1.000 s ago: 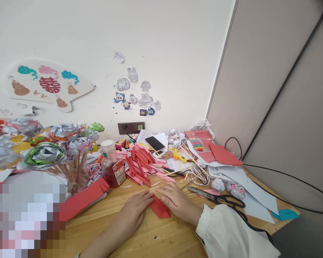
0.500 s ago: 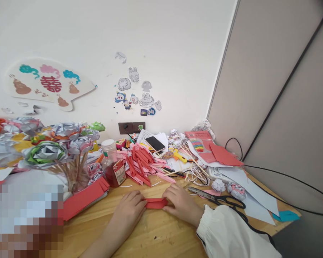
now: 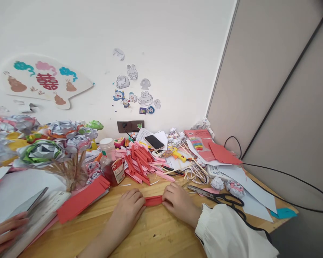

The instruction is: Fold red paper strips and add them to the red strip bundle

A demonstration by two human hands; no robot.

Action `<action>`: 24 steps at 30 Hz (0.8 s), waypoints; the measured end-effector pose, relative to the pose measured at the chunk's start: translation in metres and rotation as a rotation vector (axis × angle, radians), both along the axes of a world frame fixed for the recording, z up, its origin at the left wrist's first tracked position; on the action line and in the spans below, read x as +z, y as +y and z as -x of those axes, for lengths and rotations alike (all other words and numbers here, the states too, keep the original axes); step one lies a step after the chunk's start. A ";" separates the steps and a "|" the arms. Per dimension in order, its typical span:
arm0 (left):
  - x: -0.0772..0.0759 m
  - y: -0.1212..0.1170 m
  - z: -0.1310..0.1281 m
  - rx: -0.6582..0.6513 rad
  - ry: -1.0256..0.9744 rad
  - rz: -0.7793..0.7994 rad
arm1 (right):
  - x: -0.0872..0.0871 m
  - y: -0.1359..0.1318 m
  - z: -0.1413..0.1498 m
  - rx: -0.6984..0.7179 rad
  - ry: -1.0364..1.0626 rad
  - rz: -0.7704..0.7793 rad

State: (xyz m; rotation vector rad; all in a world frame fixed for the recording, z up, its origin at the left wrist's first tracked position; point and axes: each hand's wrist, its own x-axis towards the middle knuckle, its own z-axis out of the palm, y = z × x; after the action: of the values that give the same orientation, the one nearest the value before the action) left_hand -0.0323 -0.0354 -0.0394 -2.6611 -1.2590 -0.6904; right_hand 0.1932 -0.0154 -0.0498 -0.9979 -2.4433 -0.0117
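Observation:
A folded red paper strip (image 3: 153, 201) lies low over the wooden table, stretched between my two hands. My left hand (image 3: 131, 207) grips its left end with the fingers bent. At the other end, my right hand (image 3: 177, 200) pinches the paper between thumb and fingers. The strip looks narrow, with a crease along its length; its ends are hidden under my fingertips. Just beyond lies a heap of folded red and pink paper strips (image 3: 141, 159). Black-handled scissors (image 3: 217, 195) rest to the right of my right hand.
A jar with red contents (image 3: 111, 166) and stacked red paper (image 3: 83, 199) stand left, near paper flowers (image 3: 44, 152). Another person's hand (image 3: 7, 231) is at the lower left, by a dark-edged device. A phone (image 3: 154, 142) and yellow glue gun (image 3: 179, 154) lie behind.
The red paper between my hands looks narrower, its front part folded up. My hands stay at its ends. The view has shifted slightly, and another person's hand now shows at lower left.

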 end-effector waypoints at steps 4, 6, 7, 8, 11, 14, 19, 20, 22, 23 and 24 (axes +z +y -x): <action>0.000 0.000 -0.002 0.050 -0.078 0.120 | -0.003 -0.003 0.003 -0.037 0.055 0.060; 0.000 0.001 -0.003 0.087 -0.110 0.178 | -0.003 -0.005 0.006 -0.069 0.081 0.093; 0.000 0.001 -0.003 0.100 -0.124 0.200 | -0.003 -0.006 0.007 -0.090 0.097 0.110; -0.001 0.001 -0.004 0.109 -0.135 0.217 | -0.002 -0.006 0.008 -0.113 0.113 0.127; -0.001 0.001 -0.005 0.125 -0.157 0.232 | -0.003 -0.006 0.013 -0.173 0.158 0.171; -0.001 0.002 -0.007 0.153 -0.164 0.219 | -0.005 -0.005 0.017 -0.207 0.194 0.195; -0.001 0.003 -0.012 0.229 -0.138 0.217 | -0.009 -0.004 0.021 -0.259 0.217 0.219; 0.000 0.003 -0.013 0.239 -0.132 0.223 | -0.008 -0.005 0.021 -0.272 0.221 0.217; 0.000 0.004 -0.014 0.256 -0.126 0.234 | -0.007 -0.007 0.021 -0.259 0.221 0.191; 0.000 0.004 -0.014 0.261 -0.125 0.239 | -0.007 -0.008 0.022 -0.219 0.205 0.163; 0.000 0.004 -0.014 0.264 -0.123 0.244 | -0.007 -0.009 0.022 -0.162 0.177 0.129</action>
State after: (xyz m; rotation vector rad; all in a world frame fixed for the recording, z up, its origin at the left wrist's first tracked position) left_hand -0.0181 -0.0310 -0.0395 -2.5912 -1.7940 -0.7097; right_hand 0.1709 -0.0242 -0.0570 -1.1981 -2.2206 0.1746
